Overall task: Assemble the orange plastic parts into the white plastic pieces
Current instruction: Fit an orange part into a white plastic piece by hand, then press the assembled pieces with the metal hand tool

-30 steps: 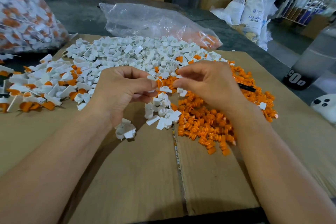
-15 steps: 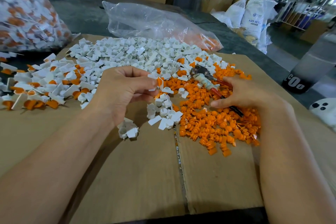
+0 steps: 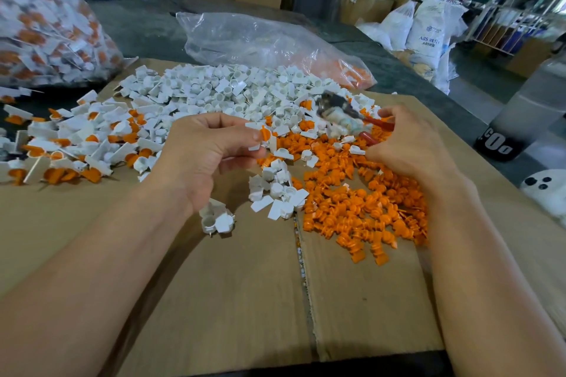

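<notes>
My left hand (image 3: 203,153) pinches a white piece with an orange part set in it (image 3: 266,135), held above the cardboard. My right hand (image 3: 410,144) grips red-handled pliers (image 3: 346,115), lifted off the pile with the jaws pointing left; they look blurred. Under the right hand lies a heap of loose orange parts (image 3: 361,211). Loose white pieces (image 3: 220,95) cover the far middle, with a small cluster (image 3: 275,193) between my hands. Joined white-and-orange pieces (image 3: 70,150) lie at the left.
Flattened cardboard (image 3: 232,300) covers the table. A clear plastic bag (image 3: 260,40) lies behind the white pile. A large bag of joined pieces (image 3: 43,24) stands at the far left. A dark bottle (image 3: 520,122) and a white object (image 3: 548,190) sit at the right edge.
My right hand left the piece held by the left hand, dropped to the orange heap, took the pliers by their handles and has now lifted them. The left hand has stayed in place.
</notes>
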